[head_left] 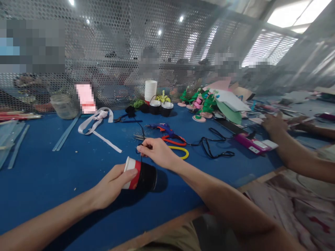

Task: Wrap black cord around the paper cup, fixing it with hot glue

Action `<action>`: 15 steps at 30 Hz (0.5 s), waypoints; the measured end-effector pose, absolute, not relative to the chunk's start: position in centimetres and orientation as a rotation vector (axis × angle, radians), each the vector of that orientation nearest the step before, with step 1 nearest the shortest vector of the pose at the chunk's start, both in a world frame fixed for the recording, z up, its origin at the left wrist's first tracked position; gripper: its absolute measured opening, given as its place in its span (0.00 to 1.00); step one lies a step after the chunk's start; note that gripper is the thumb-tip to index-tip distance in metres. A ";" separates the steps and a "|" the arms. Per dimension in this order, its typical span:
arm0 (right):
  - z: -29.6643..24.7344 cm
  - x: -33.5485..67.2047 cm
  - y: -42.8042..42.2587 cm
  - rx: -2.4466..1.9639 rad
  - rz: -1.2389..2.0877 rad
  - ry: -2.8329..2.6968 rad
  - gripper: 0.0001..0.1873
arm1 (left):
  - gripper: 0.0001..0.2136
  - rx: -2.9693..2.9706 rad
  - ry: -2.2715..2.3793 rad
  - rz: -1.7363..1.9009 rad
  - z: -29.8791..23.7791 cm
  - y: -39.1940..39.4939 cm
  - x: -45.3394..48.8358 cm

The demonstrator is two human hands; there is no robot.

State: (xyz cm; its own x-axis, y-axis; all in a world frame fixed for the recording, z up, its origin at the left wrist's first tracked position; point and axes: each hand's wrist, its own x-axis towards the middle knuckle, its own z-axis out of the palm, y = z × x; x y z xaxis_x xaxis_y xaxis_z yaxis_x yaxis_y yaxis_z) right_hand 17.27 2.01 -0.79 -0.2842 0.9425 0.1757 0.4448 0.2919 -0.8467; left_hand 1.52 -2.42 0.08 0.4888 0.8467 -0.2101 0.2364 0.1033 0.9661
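Showing a blue table (47,174) at which a paper cup (142,176) is held on its side, near the front edge
The cup is grasped by the left hand (112,184); a black cord (142,130) is pinched by the right hand (157,151) above it

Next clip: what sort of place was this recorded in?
Probably a shared craft workshop: a blue worktable backed by a perforated metal screen, strewn with scissors, a glue gun and green paper decorations. The left hand holds a paper cup, the right hand pinches a black cord.
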 end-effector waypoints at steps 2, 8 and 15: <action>-0.8 17.2 1.9 -1.247 0.924 -1.870 0.10 | 0.12 1.454 1.003 0.574 0.0 -2.4 1.5; -0.8 17.0 1.9 -1.235 1.050 -1.930 0.11 | 0.13 1.452 0.982 0.569 -0.1 -2.5 1.3; -1.1 17.1 2.2 -1.289 1.090 -2.004 0.15 | 0.11 1.316 0.983 0.647 0.1 -2.3 1.4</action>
